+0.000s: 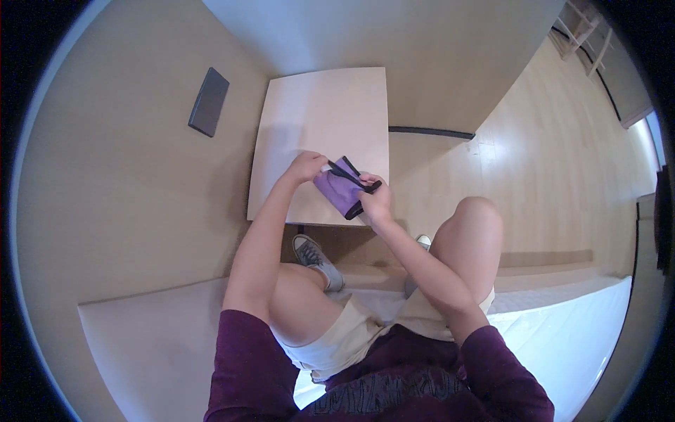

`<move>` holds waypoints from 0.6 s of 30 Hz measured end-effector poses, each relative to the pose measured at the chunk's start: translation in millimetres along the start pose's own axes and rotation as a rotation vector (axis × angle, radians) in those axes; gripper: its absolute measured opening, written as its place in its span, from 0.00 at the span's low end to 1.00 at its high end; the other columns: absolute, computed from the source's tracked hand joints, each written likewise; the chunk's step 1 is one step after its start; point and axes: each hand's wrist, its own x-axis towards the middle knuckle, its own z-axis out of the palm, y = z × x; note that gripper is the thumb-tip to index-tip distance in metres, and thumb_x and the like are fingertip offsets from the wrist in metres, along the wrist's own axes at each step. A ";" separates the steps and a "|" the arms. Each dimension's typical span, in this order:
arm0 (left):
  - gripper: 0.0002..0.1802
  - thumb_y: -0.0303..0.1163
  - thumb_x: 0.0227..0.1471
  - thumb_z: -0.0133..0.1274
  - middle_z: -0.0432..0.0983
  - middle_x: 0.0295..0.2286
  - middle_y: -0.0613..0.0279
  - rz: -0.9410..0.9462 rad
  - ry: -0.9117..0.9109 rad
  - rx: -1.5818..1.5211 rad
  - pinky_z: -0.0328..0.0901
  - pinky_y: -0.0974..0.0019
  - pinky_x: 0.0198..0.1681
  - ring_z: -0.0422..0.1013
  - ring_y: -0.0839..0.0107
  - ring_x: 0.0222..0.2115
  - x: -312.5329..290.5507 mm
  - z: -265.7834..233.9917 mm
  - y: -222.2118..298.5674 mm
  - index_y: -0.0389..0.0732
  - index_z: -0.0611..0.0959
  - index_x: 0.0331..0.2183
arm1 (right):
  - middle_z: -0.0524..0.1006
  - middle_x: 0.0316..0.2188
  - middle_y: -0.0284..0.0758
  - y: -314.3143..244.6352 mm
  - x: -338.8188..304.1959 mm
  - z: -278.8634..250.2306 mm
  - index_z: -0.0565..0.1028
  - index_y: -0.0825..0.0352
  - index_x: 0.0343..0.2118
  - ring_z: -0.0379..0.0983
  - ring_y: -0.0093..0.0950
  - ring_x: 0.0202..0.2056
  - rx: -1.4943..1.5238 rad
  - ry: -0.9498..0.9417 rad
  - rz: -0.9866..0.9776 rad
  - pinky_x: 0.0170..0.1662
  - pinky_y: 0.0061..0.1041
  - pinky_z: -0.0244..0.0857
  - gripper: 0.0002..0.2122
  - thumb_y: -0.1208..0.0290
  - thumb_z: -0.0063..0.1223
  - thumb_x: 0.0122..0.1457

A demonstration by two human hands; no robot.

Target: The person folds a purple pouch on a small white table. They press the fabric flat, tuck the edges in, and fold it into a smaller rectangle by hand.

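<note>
Head view shows a soft, purple, black-edged fabric piece.

We can read no word, number or sign here. On the purple item, next to the left hand, we see a small white patch, but cannot tell whether it is a label. Across the maroon shirt we make out dark strokes, too unclear for us to call letters or pattern.
</note>
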 end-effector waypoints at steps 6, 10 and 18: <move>0.15 0.34 0.34 0.60 0.78 0.22 0.56 0.243 -0.127 0.265 0.67 0.64 0.30 0.73 0.67 0.24 27.2 15.8 -7.9 0.35 0.81 0.28 | 0.74 0.36 0.40 -9.0 3.1 -13.2 0.70 0.69 0.39 0.72 0.34 0.40 -0.305 -0.091 -0.032 0.46 0.27 0.65 0.18 0.85 0.54 0.41; 0.19 0.38 0.37 0.62 0.77 0.32 0.55 0.344 -0.011 0.602 0.68 0.59 0.38 0.73 0.58 0.34 23.7 21.1 -7.8 0.39 0.80 0.33 | 0.74 0.37 0.41 -3.1 1.0 -14.4 0.70 0.69 0.40 0.73 0.31 0.42 -0.445 -0.082 -0.189 0.47 0.27 0.65 0.19 0.85 0.52 0.41; 0.11 0.37 0.47 0.54 0.73 0.39 0.58 0.168 0.132 0.889 0.66 0.55 0.45 0.70 0.60 0.43 0.0 27.6 23.6 0.46 0.78 0.35 | 0.70 0.38 0.43 -8.9 -1.0 -14.4 0.70 0.69 0.38 0.69 0.40 0.41 -0.436 -0.095 -0.326 0.48 0.32 0.64 0.18 0.86 0.49 0.39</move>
